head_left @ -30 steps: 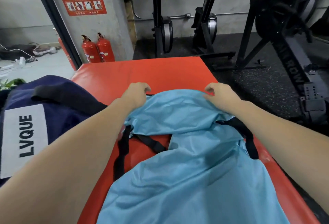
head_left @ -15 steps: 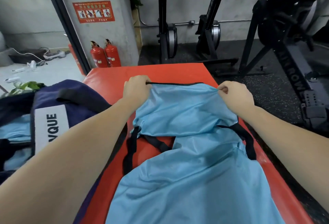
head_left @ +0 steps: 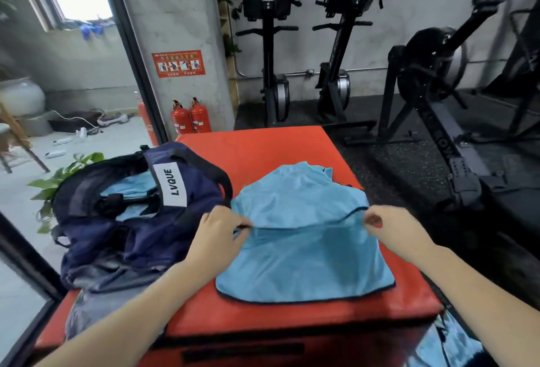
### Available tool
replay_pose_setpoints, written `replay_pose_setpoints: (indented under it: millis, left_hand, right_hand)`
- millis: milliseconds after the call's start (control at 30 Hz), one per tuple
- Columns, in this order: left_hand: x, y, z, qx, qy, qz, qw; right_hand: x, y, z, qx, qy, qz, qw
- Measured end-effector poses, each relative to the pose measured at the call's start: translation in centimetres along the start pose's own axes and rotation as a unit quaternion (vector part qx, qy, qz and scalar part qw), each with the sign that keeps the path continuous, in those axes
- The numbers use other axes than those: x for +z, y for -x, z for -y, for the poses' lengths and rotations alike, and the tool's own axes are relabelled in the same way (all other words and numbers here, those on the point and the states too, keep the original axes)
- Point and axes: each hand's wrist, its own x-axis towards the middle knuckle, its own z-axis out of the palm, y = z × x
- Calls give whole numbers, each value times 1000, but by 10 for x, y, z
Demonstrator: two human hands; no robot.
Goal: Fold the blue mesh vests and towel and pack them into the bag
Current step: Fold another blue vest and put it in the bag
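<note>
A light blue mesh vest (head_left: 304, 255) with black trim lies folded over itself on the red padded box (head_left: 263, 150). My left hand (head_left: 217, 228) pinches the folded black-trimmed edge at its left end. At the right end of that edge my right hand (head_left: 391, 228) pinches it too. To the left stands the open navy bag (head_left: 140, 220) with a white LVQUE label, and light blue fabric (head_left: 131, 188) shows inside it. More light blue cloth (head_left: 447, 343) hangs at the lower right, below the box's front edge.
Black gym machines (head_left: 432, 98) stand on dark rubber floor behind and right of the box. Two red fire extinguishers (head_left: 191, 117) stand by a concrete pillar. A green plant (head_left: 58, 182) sits left of the bag, near a glass partition.
Both hands have pulled the vest's far edge back toward me, folding it over the lower half. The view has lifted and pulled back, showing the open bag and the box's front.
</note>
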Motion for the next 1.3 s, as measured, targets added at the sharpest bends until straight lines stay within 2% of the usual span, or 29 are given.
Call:
replay_pose_setpoints:
  millis: [100,167,267,400,533,633,733,867,1067,1300]
  left_hand:
    - [15,41,-3,-23,-64,94,993]
    - [24,54,-2,-27,-104,137,985]
    - [32,60,-3,2,-128,128,984]
    - [40,56,1,45,-109,103,988]
    - [38,51,7,28,-35,167,985]
    - [32,46,16,18,-24,212,977]
    - [27,43,26,2,-19,250,968]
    - [30,42,41,-3,-9,264,964]
    - [32,38,53,11,-9,264,965]
    - [37,39,54,41,-41,256,965]
  right_hand:
    - [10,33,-2,9,19,37,999]
    - [16,43,7,-14,12,19,1000]
    - [25,51,25,-72,-23,5,997]
    - [42,50,29,-114,-9,92,989]
    - [47,38,22,-120,27,165,979]
    - [49,30,11,-129,54,201,970]
    - [49,24,-1,-137,70,190,970]
    - [45,22,-10,-146,86,166,971]
    - [44,22,-15,-108,49,124,985]
    - [43,27,-10,-90,36,131,987]
